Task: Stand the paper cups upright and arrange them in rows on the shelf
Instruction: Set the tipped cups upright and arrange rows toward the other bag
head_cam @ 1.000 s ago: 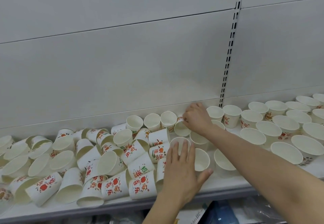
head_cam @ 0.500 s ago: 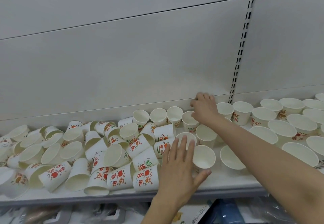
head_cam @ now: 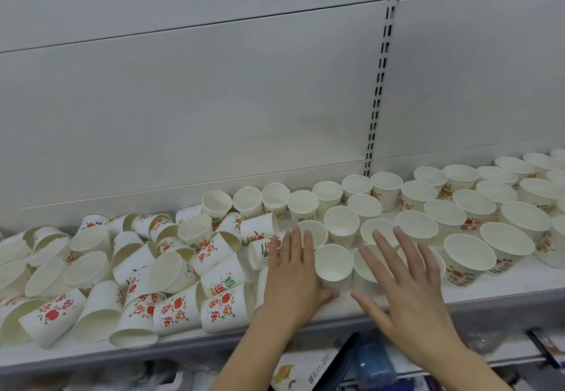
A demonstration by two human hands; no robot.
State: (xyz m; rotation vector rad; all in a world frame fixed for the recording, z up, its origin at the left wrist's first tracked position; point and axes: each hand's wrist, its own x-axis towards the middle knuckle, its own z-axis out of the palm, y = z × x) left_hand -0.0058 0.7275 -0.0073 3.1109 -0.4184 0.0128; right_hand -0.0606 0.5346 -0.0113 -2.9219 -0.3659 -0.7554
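Observation:
White paper cups with red and green print cover the white shelf. On the left lies a jumble of several tipped-over cups. From the middle to the right, upright cups stand in rows. My left hand lies flat with straight fingers against the left side of one upright front cup. My right hand is spread open, fingers straight, over the upright cups just right of that cup. Neither hand holds a cup.
The grey back panel with a slotted upright rises behind the cups. Below the shelf's front edge sit a printed box and a blue packet on a lower level.
My right hand has drawn back from the rear row of cups to the front, now spread open beside my left hand. The left hand stays flat by the front cup.

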